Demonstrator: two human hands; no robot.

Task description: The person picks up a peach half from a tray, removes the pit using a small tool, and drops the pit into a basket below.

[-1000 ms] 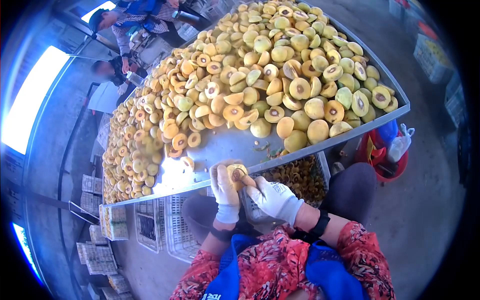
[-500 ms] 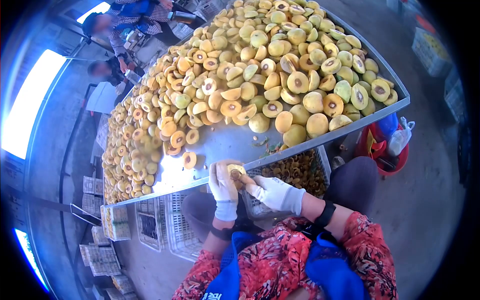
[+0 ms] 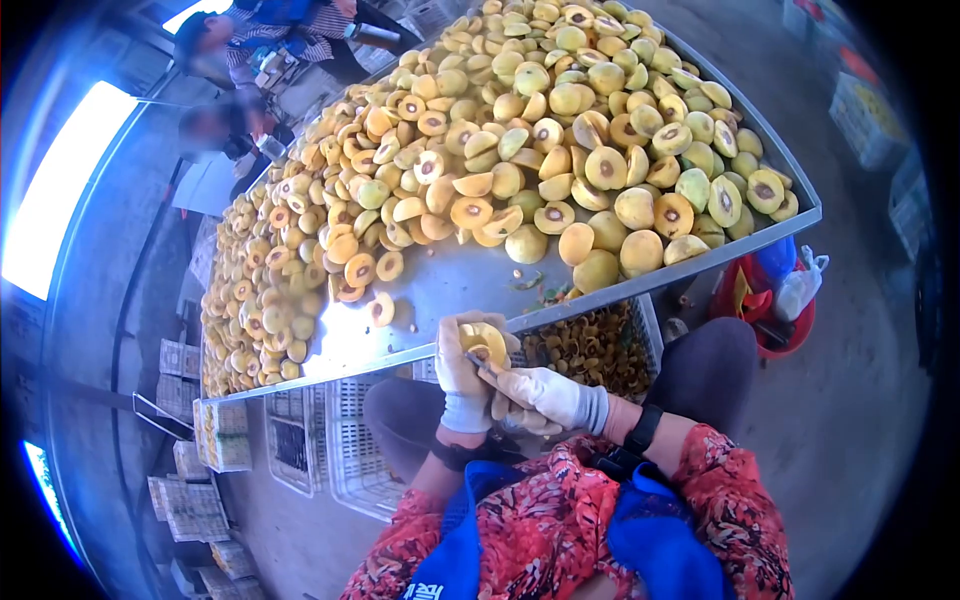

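Note:
My left hand (image 3: 460, 368), in a white glove, is closed around a yellow peach half (image 3: 484, 342) at the near edge of the metal table (image 3: 470, 270). Its cut face is turned up toward me. My right hand (image 3: 550, 394), also gloved, grips a small thin tool (image 3: 484, 364) whose tip touches the fruit; most of the tool is hidden by the fingers. Beyond my hands, a large heap of halved peaches (image 3: 605, 168) covers much of the tabletop, many with brown pits or pit hollows showing.
A crate of brown pits and scraps (image 3: 590, 345) stands below the table edge, beside my knees. White plastic crates (image 3: 362, 450) sit to the left. A red bucket (image 3: 795, 335) with bags is at right. Two people work beyond the table's far left, one in a striped sleeve (image 3: 330, 20).
The peach half has turned so that more of its cut face shows. My right hand has shifted slightly lower, its fingers curled closer beneath the fruit. The view has moved a little.

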